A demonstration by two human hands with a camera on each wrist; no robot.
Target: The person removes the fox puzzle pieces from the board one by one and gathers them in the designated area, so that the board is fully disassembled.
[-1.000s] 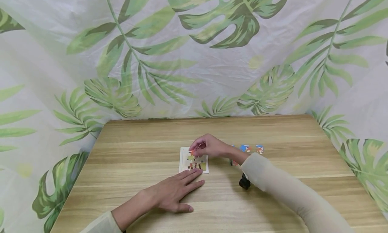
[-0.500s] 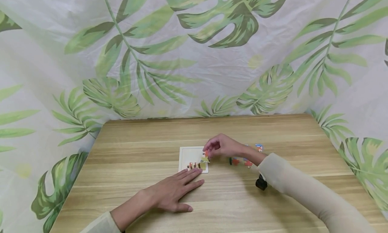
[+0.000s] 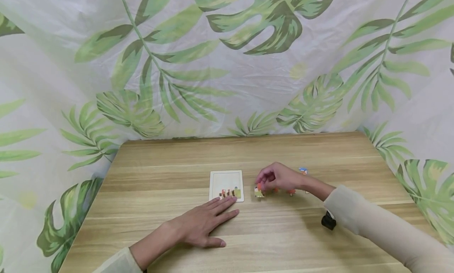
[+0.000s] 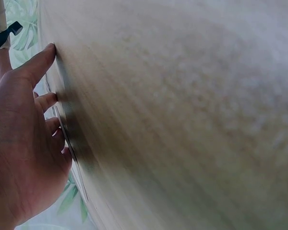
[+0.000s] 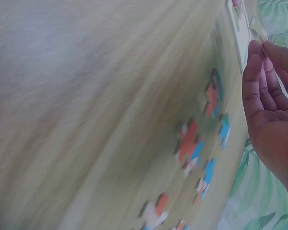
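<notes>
My left hand (image 3: 202, 225) lies with fingers outstretched, fingertips on the near edge of a white puzzle tray (image 3: 211, 182). Along the tray's lower part sits a row of joined puzzle pieces (image 3: 232, 193), partly covered by those fingertips. My right hand (image 3: 278, 176) pinches a puzzle piece (image 3: 259, 192) in orange and green between thumb and fingers, over the table just right of the tray. In the right wrist view the pinched piece (image 5: 257, 29) shows at the fingertips, with the tray (image 5: 242, 45) behind it. The left wrist view shows the left hand (image 4: 29, 139) against the tabletop.
Several loose puzzle pieces (image 5: 188, 143) in orange, blue and white lie on the wooden table (image 3: 159, 166), right of the tray and partly hidden by the right forearm. A black wrist camera (image 3: 328, 221) hangs under the right sleeve. A leaf-patterned curtain (image 3: 213, 68) stands behind the table.
My right hand has moved right, from over the tray to beside it, still pinching the puzzle piece. The left hand stays in place on the tray's edge.
</notes>
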